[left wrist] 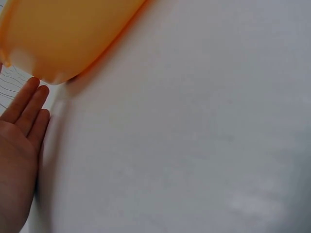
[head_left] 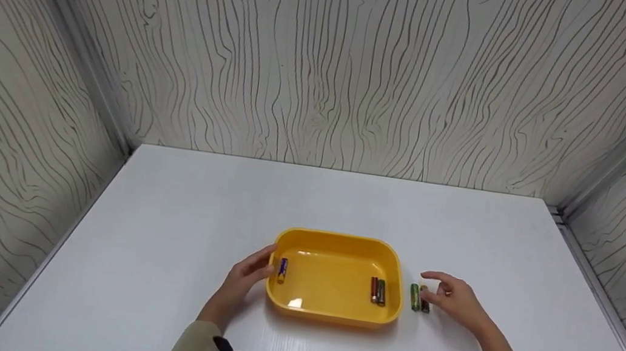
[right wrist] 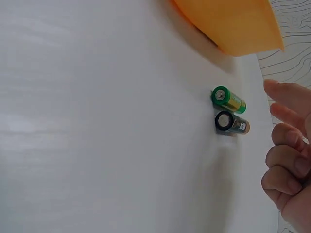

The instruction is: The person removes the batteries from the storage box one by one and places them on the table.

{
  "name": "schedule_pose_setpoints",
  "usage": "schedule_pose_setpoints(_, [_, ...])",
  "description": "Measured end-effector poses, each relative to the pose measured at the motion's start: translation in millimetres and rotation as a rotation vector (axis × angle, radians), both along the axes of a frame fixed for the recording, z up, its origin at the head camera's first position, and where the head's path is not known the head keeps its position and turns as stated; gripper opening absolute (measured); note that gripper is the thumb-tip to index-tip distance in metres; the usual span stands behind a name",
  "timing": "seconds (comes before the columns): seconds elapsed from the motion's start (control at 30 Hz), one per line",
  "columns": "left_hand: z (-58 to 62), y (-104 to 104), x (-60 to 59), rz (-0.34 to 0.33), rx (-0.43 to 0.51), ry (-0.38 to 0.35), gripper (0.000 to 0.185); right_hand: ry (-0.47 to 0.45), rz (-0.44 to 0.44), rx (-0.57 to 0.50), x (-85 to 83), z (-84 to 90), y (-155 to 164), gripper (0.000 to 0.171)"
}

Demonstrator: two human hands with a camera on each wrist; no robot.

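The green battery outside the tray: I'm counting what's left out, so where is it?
In the head view the green battery lies on the table right of the yellow tray, beside a darker battery, near the right hand.

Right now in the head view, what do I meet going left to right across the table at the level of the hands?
Left hand → blue-and-yellow battery inside the yellow tray → brown battery → green battery in the tray → green battery on the table → dark battery → right hand.
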State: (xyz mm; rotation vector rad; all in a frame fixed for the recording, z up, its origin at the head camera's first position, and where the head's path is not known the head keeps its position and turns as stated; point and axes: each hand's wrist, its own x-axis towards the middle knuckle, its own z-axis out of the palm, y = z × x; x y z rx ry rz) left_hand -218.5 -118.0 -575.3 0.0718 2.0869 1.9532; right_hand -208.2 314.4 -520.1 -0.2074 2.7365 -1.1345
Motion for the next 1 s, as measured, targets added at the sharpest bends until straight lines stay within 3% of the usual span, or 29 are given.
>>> schedule_pose_setpoints(0.23, [-1.8,1.1,-0.1,-0.001,0.000,0.015,0.059,0.063,0.001,-0.024,0.6,11.1,-17.2,0.040])
schedule_pose_setpoints(0.37, [-1.1,1.5,0.4,-0.004,0.001,0.043,0.060,0.066,0.035,-0.038,0.2,17.9,-27.4,0.040])
schedule_pose_setpoints(0.6, [-1.9,0.2,0.2,-0.006,0.028,0.026,0.060,0.054,0.100,-0.100,0.1,29.1,-46.6,0.037])
schedule_pose_setpoints(1.0, [0.1,-0.6,1.2,-0.007,0.027,0.002,0.058,0.043,0.171,-0.153,-2.3,31.0,-80.6,0.042])
